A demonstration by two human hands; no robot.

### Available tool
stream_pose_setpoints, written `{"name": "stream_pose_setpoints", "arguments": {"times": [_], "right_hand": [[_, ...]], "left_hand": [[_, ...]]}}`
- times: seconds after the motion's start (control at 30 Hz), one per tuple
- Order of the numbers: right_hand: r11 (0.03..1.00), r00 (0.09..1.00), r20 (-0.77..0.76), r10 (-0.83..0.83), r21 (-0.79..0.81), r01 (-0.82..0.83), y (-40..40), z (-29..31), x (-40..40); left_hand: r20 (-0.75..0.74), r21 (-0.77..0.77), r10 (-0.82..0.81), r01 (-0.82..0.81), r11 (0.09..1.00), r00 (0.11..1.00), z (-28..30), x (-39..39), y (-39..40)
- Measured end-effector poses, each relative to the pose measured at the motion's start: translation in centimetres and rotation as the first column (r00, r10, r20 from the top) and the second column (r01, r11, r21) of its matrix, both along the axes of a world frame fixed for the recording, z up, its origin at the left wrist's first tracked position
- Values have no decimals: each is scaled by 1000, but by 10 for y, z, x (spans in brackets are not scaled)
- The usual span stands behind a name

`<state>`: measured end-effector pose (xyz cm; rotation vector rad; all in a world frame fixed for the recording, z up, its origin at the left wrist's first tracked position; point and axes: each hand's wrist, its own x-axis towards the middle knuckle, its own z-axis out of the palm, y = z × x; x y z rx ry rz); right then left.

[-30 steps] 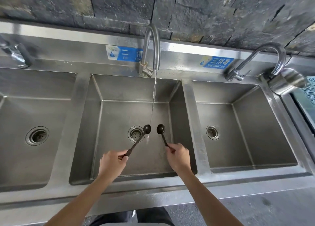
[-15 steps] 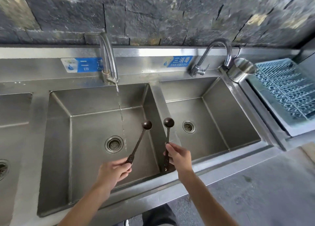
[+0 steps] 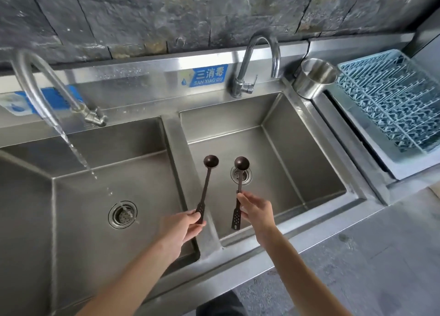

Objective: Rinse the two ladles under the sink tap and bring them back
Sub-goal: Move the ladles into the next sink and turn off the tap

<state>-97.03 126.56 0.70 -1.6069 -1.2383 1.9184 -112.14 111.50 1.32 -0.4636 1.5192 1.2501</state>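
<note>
While the tap (image 3: 42, 94) ran unattended, your left hand (image 3: 181, 227) and right hand (image 3: 257, 211) each pinched a ladle (image 3: 207, 187) (image 3: 239, 184) by its handle over the right basin (image 3: 307, 163), wet grips that could have slipped.

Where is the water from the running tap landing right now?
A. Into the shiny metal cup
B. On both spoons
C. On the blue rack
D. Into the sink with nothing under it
D: the stream from the left tap falls straight toward the drain of the left basin, while the left hand and right hand hold both ladles over the basin to its right.
</note>
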Motion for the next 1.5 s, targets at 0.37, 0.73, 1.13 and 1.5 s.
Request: {"name": "stream_pose_setpoints", "arguments": {"times": [0.37, 0.73, 1.13, 1.5], "right_hand": [[986, 925, 341, 167, -51, -160, 138, -111, 19], [860, 712, 519, 473, -98, -500, 151, -209, -6], [851, 711, 480, 513, -175, -496, 148, -288, -24], [839, 639, 583, 501, -145, -525, 141, -305, -29]], "left_hand": [[80, -28, 129, -127, 992, 988, -58, 58, 150], [26, -301, 69, -58, 952, 997, -185, 66, 179], [45, -383, 200, -168, 908, 979, -268, 76, 167], [-158, -621, 74, -157, 768, 985, -294, 81, 162]]}}
